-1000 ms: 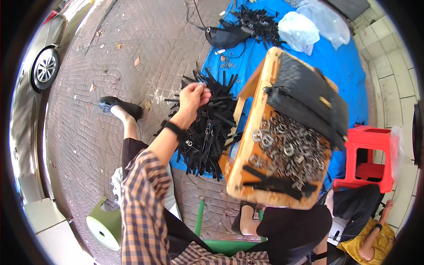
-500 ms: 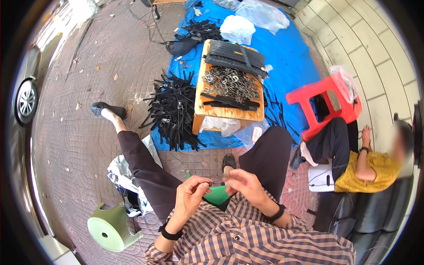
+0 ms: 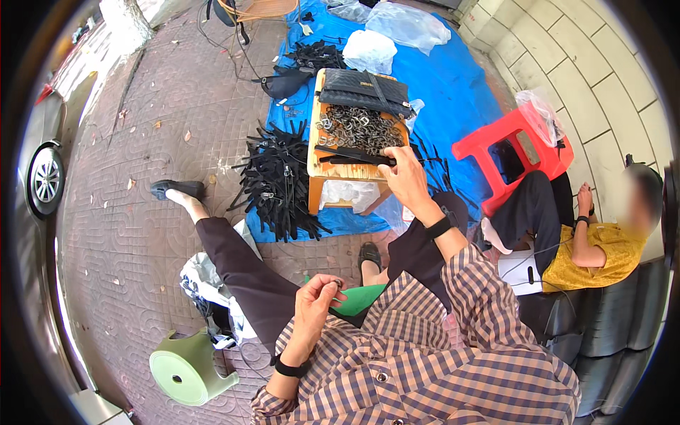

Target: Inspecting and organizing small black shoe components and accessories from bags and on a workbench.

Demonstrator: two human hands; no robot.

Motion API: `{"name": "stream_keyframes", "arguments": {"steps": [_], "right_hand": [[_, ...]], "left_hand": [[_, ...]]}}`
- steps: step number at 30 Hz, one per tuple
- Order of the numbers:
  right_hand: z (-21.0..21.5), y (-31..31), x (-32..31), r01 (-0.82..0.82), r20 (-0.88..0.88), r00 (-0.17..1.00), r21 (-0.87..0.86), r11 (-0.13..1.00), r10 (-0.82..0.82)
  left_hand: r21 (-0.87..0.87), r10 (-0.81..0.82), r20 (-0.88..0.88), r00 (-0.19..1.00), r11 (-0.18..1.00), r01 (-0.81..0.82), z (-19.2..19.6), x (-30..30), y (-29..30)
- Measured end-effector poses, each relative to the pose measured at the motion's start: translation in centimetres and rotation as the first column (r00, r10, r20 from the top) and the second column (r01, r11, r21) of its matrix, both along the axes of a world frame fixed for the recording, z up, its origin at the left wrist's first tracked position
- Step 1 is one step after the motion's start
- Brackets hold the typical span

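Observation:
My left hand (image 3: 316, 306) is raised over my lap, thumb and fingertips pinched on a small dark metal buckle (image 3: 338, 284); its exact shape is hard to make out. Out ahead, my right hand (image 3: 411, 183) reaches to the near right corner of a wooden stool (image 3: 340, 172). Its thumb and fingers close around the ends of black straps (image 3: 352, 156) lying along the stool's front edge. Behind the straps lies a heap of metal buckles (image 3: 360, 127), and behind that a black woven-pattern bag (image 3: 365, 89). A green cloth or sheet (image 3: 358, 299) rests between my thighs.
Left of the stool, a large pile of black straps (image 3: 280, 180) lies on a blue tarp (image 3: 446, 106). A red plastic stool (image 3: 482, 145) stands to the right, near a seated person in yellow (image 3: 595, 258). A green stool (image 3: 188, 372) is at my lower left.
My right hand has gone from beside my left hand, forward to the straps on the wooden stool. The left hand still pinches the buckle over my lap.

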State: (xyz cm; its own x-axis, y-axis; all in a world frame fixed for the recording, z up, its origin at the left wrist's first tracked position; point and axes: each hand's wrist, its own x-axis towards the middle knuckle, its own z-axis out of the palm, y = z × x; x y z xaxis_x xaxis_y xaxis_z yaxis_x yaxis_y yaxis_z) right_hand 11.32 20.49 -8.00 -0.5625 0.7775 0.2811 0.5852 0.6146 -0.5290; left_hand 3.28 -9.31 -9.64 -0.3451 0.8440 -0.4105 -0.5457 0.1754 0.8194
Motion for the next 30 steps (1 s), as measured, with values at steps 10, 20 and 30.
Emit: {"name": "stream_keyframes", "arguments": {"steps": [10,20,30], "right_hand": [[-1.9,1.0,-0.2,-0.070,-0.039,0.996,0.271,0.960,0.084],[3.2,-2.8,1.9,-0.214,-0.304,0.947,-0.356,0.910,0.104],[5.6,-10.9,7.0,-0.407,-0.284,0.899,-0.822,0.398,0.334]], "left_hand": [[-0.043,0.007,0.019,1.000,0.999,-0.006,-0.6,1.1,0.4],[0.029,0.023,-0.725,0.688,1.000,-0.003,4.2,2.2,1.2],[0.053,-0.134,-0.293,0.947,0.986,0.156,4.4,2.8,2.0]]}}
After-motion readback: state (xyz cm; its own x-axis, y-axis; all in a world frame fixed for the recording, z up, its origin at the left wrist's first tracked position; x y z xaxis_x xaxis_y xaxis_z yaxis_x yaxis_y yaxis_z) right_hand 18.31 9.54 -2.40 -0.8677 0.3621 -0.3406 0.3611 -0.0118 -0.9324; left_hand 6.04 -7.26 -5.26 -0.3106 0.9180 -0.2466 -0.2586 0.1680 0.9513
